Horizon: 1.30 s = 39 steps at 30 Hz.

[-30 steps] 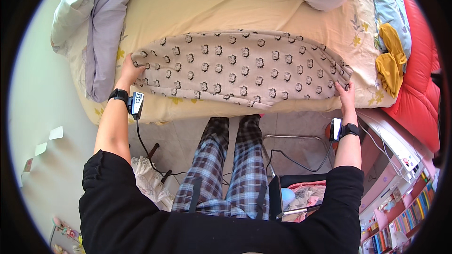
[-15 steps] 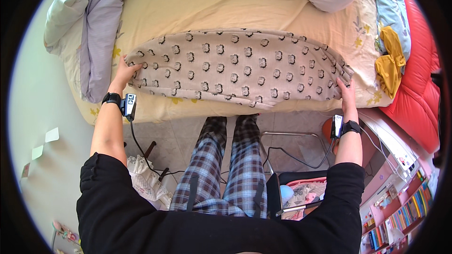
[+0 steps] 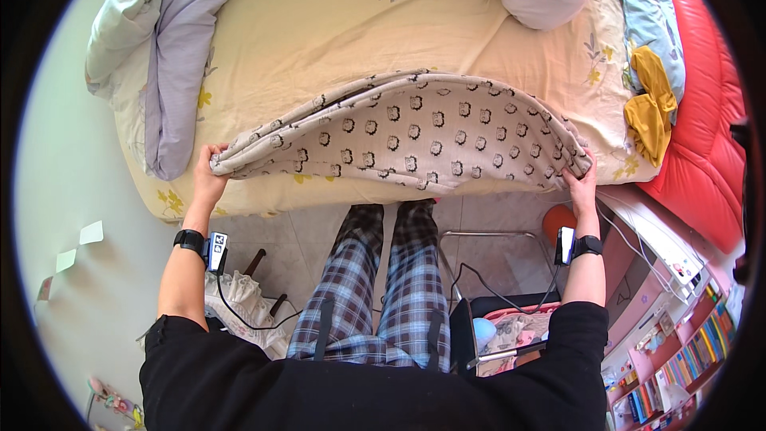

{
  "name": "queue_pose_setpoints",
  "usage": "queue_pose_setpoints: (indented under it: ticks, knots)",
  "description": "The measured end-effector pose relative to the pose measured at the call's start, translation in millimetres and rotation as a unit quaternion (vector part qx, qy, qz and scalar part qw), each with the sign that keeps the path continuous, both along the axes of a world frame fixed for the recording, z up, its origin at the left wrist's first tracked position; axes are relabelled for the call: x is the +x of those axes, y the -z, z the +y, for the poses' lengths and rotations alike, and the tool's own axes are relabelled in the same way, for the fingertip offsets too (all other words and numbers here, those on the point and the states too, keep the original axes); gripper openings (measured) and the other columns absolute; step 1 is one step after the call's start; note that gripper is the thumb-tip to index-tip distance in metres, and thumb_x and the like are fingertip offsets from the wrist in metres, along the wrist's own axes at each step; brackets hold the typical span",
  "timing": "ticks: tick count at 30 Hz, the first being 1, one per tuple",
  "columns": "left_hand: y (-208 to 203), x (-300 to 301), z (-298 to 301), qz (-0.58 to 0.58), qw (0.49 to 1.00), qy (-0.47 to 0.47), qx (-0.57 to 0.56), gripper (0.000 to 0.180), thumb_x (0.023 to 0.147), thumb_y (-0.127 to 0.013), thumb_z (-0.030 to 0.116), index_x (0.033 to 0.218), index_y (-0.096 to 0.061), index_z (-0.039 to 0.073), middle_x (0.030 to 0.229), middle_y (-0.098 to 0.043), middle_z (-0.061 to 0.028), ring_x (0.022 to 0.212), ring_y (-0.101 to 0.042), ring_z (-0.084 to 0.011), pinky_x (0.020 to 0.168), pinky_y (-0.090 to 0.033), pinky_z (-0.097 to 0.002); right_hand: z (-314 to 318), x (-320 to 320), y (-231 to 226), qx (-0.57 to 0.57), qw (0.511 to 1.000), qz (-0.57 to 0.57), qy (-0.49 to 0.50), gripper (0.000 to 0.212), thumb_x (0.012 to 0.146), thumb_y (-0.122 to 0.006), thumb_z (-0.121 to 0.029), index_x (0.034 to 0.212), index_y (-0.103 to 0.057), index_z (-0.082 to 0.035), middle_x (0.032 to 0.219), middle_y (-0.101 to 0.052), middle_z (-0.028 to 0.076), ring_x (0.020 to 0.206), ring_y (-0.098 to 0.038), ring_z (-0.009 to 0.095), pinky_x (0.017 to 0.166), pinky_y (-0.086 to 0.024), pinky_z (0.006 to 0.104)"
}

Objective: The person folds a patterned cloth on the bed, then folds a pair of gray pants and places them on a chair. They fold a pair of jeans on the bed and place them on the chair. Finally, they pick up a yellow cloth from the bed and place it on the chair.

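Note:
A beige cloth (image 3: 435, 129) printed with small dark animal figures stretches across the near edge of the bed, its far edge bowed upward in an arc. My left hand (image 3: 211, 171) grips its bunched left end, fingers closed round the folds. At the other end, my right hand (image 3: 582, 179) pinches the gathered right corner. The cloth's lower edge hangs near the mattress front. I cannot tell whether it is a garment, a cover or a plain piece of fabric.
Yellow flowered bedsheet (image 3: 319, 32) lies beneath. A lilac quilt (image 3: 171, 112) is heaped left and far. A mustard cloth (image 3: 650, 104) lies at right by a red padded seat (image 3: 710, 128). Below are a metal-framed chair (image 3: 495, 234), a pink basket (image 3: 511, 318) and bookshelves (image 3: 686, 359).
Both hands have drawn back toward me with the cloth. Its far edge now arcs and folds over at the left, and it covers less of the bed.

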<state>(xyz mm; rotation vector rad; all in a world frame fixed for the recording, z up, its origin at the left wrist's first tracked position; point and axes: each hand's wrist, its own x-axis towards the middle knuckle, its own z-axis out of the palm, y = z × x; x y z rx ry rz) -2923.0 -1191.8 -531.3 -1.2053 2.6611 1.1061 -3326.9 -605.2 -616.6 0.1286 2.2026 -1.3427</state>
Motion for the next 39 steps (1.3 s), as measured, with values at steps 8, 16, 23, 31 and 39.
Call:
queue_pose_setpoints:
  ticks: [8, 16, 23, 31, 39]
  knots:
    - [-27, -41, -24, -0.006, 0.971, -0.203, 0.125, 0.038, 0.077, -0.065, 0.017, 0.112, -0.055, 0.003, 0.1, -0.06, -0.0032, 0.09, -0.054, -0.0122, 0.078, -0.041, -0.025, 14, -30, -11, -0.082, 0.984, -0.131, 0.085, 0.029, 0.079, -0.062, -0.004, 0.108, -0.056, -0.001, 0.099, -0.062, 0.004, 0.089, -0.057, 0.013, 0.08, -0.045, 0.0269]
    - [9, -65, -37, -0.064, 0.902, -0.296, 0.307, 0.047, 0.076, -0.067, 0.028, 0.113, -0.054, 0.002, 0.102, -0.06, -0.0059, 0.091, -0.057, -0.0162, 0.076, -0.045, -0.0295, -8, -32, 18, 0.028, 0.978, -0.167, 0.119, 0.059, 0.08, -0.066, -0.028, 0.131, -0.035, -0.021, 0.115, -0.051, 0.002, 0.1, -0.047, 0.013, 0.079, -0.037, 0.039]
    - [19, -47, -39, -0.158, 0.889, -0.286, 0.322, 0.042, 0.076, -0.065, 0.026, 0.11, -0.055, 0.003, 0.099, -0.06, -0.0053, 0.089, -0.056, -0.0164, 0.073, -0.045, -0.0313, -14, -10, 46, 0.011, 0.956, -0.192, 0.219, 0.046, 0.081, -0.065, -0.026, 0.12, -0.043, -0.018, 0.113, -0.051, 0.002, 0.097, -0.048, 0.016, 0.078, -0.039, 0.0387]
    - [-17, -47, -63, -0.061, 0.966, -0.188, 0.166, 0.041, 0.077, -0.066, 0.025, 0.11, -0.057, 0.002, 0.099, -0.062, -0.0045, 0.084, -0.058, -0.0148, 0.073, -0.045, -0.0273, -9, -5, 26, -0.073, 0.966, -0.173, 0.177, 0.04, 0.078, -0.067, -0.018, 0.112, -0.047, -0.016, 0.102, -0.056, -0.001, 0.089, -0.052, 0.013, 0.073, -0.041, 0.032]
    - [-67, -43, -105, -0.098, 0.955, -0.275, 0.051, 0.041, 0.074, -0.068, 0.026, 0.104, -0.06, 0.0, 0.094, -0.063, -0.0068, 0.078, -0.059, -0.0143, 0.07, -0.046, -0.0266, -81, 61, 41, -0.012, 1.0, -0.002, 0.006, 0.059, 0.078, -0.068, -0.019, 0.125, -0.034, -0.007, 0.113, -0.048, 0.013, 0.093, -0.054, 0.017, 0.079, -0.046, 0.0327]
